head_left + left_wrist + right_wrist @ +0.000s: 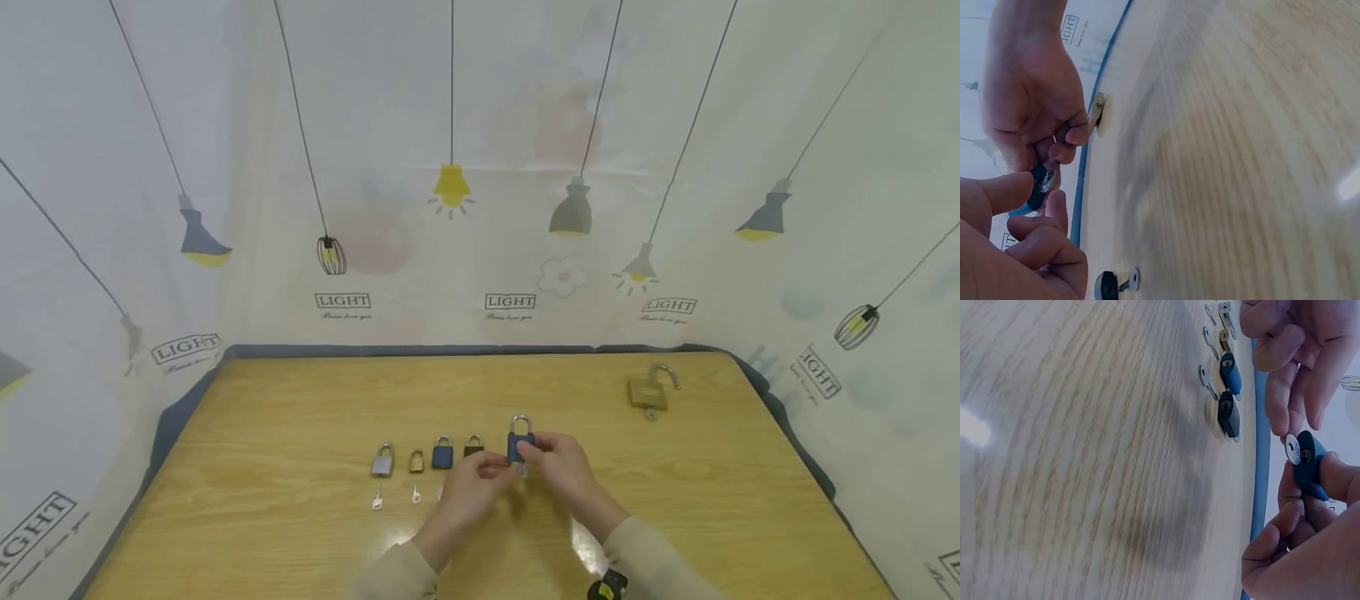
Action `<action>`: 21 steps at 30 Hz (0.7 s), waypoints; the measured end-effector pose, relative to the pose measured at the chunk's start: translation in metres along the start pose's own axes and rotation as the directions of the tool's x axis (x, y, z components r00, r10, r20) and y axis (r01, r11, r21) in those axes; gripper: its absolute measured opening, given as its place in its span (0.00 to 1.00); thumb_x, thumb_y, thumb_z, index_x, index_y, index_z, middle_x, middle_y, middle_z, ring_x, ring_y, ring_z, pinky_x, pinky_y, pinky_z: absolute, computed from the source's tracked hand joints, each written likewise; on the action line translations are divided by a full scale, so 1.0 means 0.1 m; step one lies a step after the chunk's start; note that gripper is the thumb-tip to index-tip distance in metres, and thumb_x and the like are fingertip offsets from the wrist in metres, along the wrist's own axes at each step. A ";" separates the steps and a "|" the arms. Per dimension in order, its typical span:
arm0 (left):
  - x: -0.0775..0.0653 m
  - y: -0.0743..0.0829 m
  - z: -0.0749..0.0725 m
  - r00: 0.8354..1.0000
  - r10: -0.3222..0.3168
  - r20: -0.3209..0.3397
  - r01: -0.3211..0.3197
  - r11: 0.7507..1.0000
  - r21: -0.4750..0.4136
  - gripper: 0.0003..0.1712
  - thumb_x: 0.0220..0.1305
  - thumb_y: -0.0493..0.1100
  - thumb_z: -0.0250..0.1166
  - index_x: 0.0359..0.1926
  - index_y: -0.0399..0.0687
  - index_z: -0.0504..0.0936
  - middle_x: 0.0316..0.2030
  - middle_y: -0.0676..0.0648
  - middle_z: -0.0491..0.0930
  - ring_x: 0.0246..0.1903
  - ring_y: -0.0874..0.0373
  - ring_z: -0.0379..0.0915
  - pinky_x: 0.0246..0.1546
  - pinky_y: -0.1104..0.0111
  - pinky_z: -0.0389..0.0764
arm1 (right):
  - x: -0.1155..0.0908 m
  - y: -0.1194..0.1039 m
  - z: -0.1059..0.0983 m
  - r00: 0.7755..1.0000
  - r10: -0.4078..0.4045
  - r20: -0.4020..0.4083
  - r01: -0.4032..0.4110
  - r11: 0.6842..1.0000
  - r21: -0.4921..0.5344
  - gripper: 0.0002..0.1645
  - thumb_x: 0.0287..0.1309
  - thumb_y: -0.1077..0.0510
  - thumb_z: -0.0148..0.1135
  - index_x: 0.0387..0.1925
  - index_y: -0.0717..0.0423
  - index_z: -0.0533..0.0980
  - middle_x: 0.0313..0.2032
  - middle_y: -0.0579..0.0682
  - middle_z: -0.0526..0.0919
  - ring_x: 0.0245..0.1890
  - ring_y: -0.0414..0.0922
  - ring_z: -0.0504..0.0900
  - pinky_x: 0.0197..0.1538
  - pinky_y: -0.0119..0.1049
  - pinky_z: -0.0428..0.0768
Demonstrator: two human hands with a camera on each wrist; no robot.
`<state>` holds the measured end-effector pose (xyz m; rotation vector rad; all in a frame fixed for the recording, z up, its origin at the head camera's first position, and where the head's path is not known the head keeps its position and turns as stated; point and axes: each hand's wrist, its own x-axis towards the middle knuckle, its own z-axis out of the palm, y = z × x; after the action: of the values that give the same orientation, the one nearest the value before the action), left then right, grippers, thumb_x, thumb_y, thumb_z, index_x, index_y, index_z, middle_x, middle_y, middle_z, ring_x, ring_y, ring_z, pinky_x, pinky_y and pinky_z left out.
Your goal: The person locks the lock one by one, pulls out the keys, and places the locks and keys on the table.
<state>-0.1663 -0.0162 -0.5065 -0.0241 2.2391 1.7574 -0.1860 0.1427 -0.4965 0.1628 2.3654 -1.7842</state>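
My right hand (566,471) grips a blue padlock (520,446) by its body, thumb on one side and fingers on the other. The metal shackle points up in the head view. At the keyhole end sits a silver key (1292,449) with a round head; how deep it goes in cannot be told. My left hand (472,487) is beside the key, its fingertips close to the key head, which shows uncovered in the right wrist view. Left of the hands stand a black padlock (1229,415), another blue padlock (442,454), a small brass padlock (416,462) and a silver padlock (382,461).
Loose keys lie in front of the padlocks, among them a silver key (377,500) and a small key (416,493). A large brass padlock (647,393) with its shackle open lies at the back right of the wooden table (300,400). A printed curtain (405,275) surrounds the table.
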 end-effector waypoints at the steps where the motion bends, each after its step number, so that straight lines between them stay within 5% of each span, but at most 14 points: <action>1: -0.01 -0.01 0.02 1.000 -0.005 0.004 0.005 1.000 -0.017 0.19 0.58 0.51 0.68 0.45 0.45 0.80 0.40 0.47 0.81 0.42 0.53 0.75 0.42 0.56 0.78 | 0.00 0.00 0.00 1.000 0.001 0.002 -0.001 1.000 0.002 0.14 0.63 0.53 0.59 0.41 0.61 0.80 0.41 0.53 0.84 0.45 0.48 0.77 0.54 0.51 0.72; 21: 0.00 -0.05 0.17 0.998 -0.057 0.013 0.058 0.984 -0.171 0.15 0.60 0.45 0.66 0.43 0.40 0.78 0.38 0.48 0.80 0.39 0.56 0.73 0.39 0.64 0.71 | -0.04 0.01 0.02 1.000 0.000 0.016 -0.001 1.000 0.031 0.17 0.63 0.53 0.58 0.44 0.63 0.79 0.44 0.55 0.83 0.53 0.52 0.74 0.61 0.60 0.65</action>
<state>-0.1620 -0.0016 -0.5148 -0.1172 2.0545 1.9094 -0.1819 0.1411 -0.4974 0.1526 2.3275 -1.8162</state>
